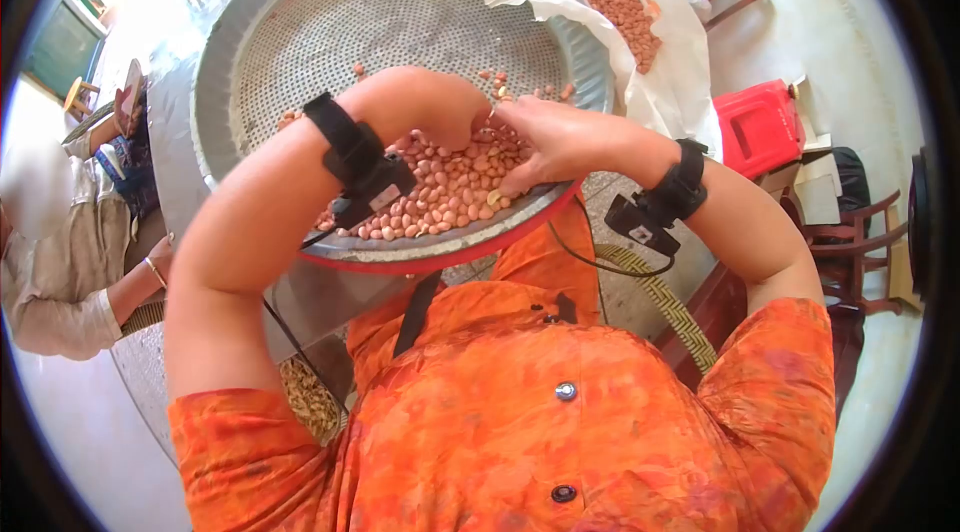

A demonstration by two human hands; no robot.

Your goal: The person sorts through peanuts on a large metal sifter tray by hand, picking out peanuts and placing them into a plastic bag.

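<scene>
A wide round sieve tray [225,147] with a perforated bottom leans over my lap, and pinkish-brown shelled peanuts [450,190] are heaped along its near side. My left hand [435,107] is bent over the heap, its fingers curled inward and their tips hidden. Touching or almost touching it, my right hand [550,137] rests at the heap's right side, the thumb apart from the fingers and low on the peanuts. A pale yellowish piece [493,198] lies by that thumb. What the left fingers hold, if anything, cannot be made out.
A white sack [680,62] with more reddish peanuts [620,12] stands right of the tray. Beyond it are a red plastic container [760,127] and wooden chairs [860,247]. Another person's sleeve [60,317] shows at left. Husk-like bits [308,397] lie below.
</scene>
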